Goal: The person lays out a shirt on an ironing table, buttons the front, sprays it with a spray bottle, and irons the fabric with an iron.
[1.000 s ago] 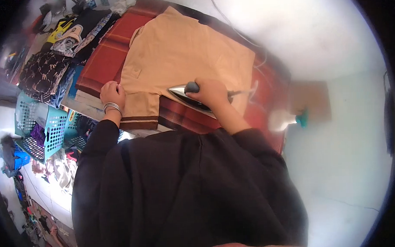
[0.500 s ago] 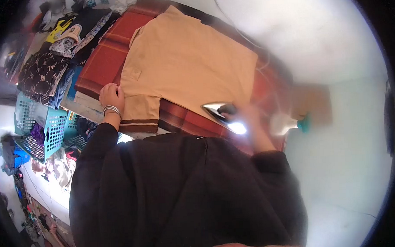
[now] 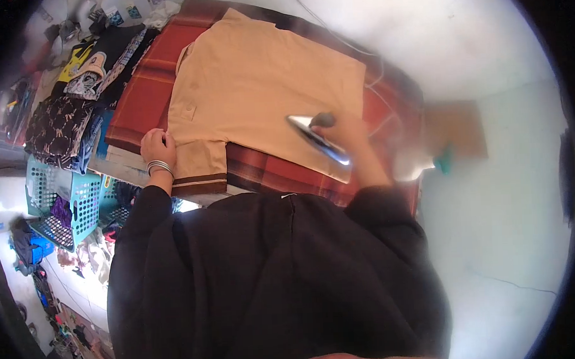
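Note:
A tan shirt (image 3: 258, 79) lies spread on a red plaid cloth (image 3: 139, 99), its sleeve with a brown striped cuff (image 3: 200, 184) pointing toward me. My left hand (image 3: 158, 149), with bracelets at the wrist, is closed at the left edge of that sleeve; its fingertips are partly hidden. In my right hand (image 3: 344, 132) is a clothes iron (image 3: 314, 137), gripped by its handle. The iron is over the shirt's lower right part, near the hem on my side. Its soleplate edge shows bright, and I cannot tell whether it is pressed flat.
Folded clothes (image 3: 61, 124) are stacked to the left of the plaid cloth. Below them stands a teal perforated basket (image 3: 85, 202) with clothes in it. A white bottle with a teal top (image 3: 444, 161) is at the right, by a brown box (image 3: 457, 129). A cord (image 3: 326, 29) runs along the back.
The iron has moved up and slightly left, from the shirt's near hem further onto the fabric. My left hand stays at the sleeve. The whole view has shifted slightly.

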Motion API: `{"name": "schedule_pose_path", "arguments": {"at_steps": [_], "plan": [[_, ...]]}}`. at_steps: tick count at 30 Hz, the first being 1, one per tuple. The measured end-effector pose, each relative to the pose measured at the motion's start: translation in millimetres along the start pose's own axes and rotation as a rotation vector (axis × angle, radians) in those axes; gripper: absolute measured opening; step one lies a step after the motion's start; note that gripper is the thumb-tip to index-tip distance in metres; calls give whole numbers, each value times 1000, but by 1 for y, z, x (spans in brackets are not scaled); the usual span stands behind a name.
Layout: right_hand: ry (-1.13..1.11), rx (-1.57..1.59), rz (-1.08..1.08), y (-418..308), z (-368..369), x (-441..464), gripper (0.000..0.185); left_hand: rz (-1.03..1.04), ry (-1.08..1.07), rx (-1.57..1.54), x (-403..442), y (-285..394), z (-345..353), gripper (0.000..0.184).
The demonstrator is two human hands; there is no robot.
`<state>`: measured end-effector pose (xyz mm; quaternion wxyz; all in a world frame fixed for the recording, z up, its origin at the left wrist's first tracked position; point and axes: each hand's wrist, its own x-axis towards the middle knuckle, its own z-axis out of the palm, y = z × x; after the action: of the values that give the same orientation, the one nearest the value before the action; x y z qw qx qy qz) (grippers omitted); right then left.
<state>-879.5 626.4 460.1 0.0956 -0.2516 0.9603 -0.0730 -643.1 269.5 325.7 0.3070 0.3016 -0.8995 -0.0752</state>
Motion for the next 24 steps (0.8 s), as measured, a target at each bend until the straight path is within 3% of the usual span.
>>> {"name": "schedule_pose_path", "arguments": {"at_steps": [4, 9, 12, 14, 18, 21, 24], "plan": [[-76, -73, -73, -22, 3, -27, 46, -16, -10, 9, 2, 3, -4, 13], [-12, -127, -149, -10, 4, -36, 47, 3, 6, 13, 1, 1, -1, 14], [110, -112, -67, 3, 7, -29, 48, 4, 28, -2, -1, 0, 0, 14], [135, -37, 161, 13, -1, -14, 48, -6, -8, -3, 1, 3, -4, 14], [230, 17, 192, 38, 1, 12, 51, -15, -2, -5, 0, 3, -4, 13], [147, -48, 186, 26, -4, 8, 52, -35, -4, -20, 0, 3, -1, 14], [20, -41, -14, -12, 1, -7, 49, 29, 77, 12, -2, -1, 3, 15]]}}
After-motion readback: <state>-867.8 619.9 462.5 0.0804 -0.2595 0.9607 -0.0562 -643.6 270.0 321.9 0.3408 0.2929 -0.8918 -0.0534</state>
